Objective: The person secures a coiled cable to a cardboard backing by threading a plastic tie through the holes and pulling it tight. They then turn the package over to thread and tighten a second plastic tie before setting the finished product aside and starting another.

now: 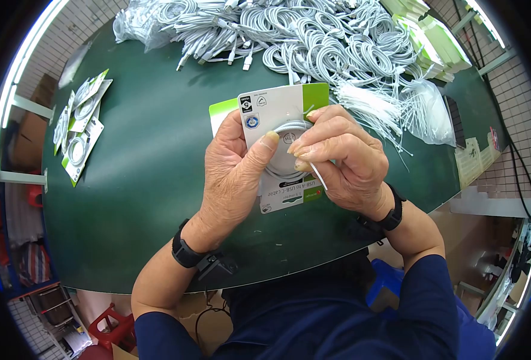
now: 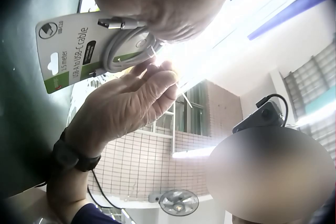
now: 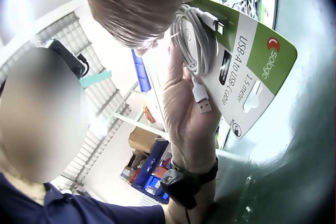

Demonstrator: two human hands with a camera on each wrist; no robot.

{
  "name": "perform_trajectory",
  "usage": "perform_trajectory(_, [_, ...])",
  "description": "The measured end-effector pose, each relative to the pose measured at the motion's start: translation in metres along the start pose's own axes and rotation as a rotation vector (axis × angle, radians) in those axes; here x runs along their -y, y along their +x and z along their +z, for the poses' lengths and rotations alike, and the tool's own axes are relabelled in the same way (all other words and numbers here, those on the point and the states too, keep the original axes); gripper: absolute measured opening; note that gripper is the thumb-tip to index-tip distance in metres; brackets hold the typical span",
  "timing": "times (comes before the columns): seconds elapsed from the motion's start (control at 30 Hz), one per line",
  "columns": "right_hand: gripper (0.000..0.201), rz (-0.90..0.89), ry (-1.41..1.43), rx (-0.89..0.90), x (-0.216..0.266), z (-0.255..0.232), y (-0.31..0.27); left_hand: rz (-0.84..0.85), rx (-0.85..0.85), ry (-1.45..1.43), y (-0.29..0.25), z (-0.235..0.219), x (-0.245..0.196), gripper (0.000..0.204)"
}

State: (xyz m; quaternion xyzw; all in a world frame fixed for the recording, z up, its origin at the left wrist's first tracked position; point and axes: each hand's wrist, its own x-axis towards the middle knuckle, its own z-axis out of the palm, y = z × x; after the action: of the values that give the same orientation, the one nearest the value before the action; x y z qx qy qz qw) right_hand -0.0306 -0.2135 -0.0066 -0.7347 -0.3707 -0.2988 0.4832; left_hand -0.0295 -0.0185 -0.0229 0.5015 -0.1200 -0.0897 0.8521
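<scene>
Below, the dark green tabletop (image 1: 145,204) ends in a curved edge, spreading wide at frame left. At centre, the left hand (image 1: 232,171) grips a white-and-green printed card (image 1: 277,108) bearing a coiled white cable (image 1: 291,125); the right hand (image 1: 349,159) pinches a thin white plastic tie (image 1: 319,176).

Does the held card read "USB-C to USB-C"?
No, the right wrist view shows the card printed "USB-A to USB-C cable".

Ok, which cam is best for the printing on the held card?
Right wrist: the card faces it, logo and title large and legible. Left wrist also shows the title, but the logo is small and blurred. Head shows the title upside down; left hand and right hand cover parts.
</scene>
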Motion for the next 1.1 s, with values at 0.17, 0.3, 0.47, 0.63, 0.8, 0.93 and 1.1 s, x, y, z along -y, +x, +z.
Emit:
perform_trajectory(0.17, [0.014,0.045,0.075,-0.011,-0.0027,-0.0011,-0.0009,0.003,-0.002,0.000,0.0002,0.0003,0.0005,0.041])
perform_trajectory(0.3, [0.015,0.063,0.123,-0.012,-0.0046,-0.0015,-0.0014,0.005,-0.007,-0.009,0.0003,0.0008,0.0003,0.041])
perform_trajectory(0.47, [0.018,0.065,0.094,-0.020,-0.0015,0.0016,0.0019,-0.007,-0.021,0.012,0.0016,-0.0009,-0.0007,0.038])
perform_trajectory(0.63, [0.021,0.005,0.041,-0.023,-0.0040,0.0029,0.0008,-0.026,-0.021,0.023,0.0024,-0.0017,0.0010,0.036])
perform_trajectory(0.8, [0.025,0.061,0.088,-0.084,-0.0038,0.0062,-0.0026,-0.038,0.011,0.032,0.0021,-0.0044,0.0025,0.038])
perform_trajectory(0.93, [0.027,0.053,0.068,-0.073,-0.0060,0.0044,-0.0038,-0.032,-0.007,0.000,0.0010,-0.0014,0.0046,0.037])
perform_trajectory(1.1, [0.025,0.012,0.048,-0.043,-0.0082,0.0036,-0.0026,-0.020,-0.016,0.024,0.0032,-0.0026,0.0057,0.035])
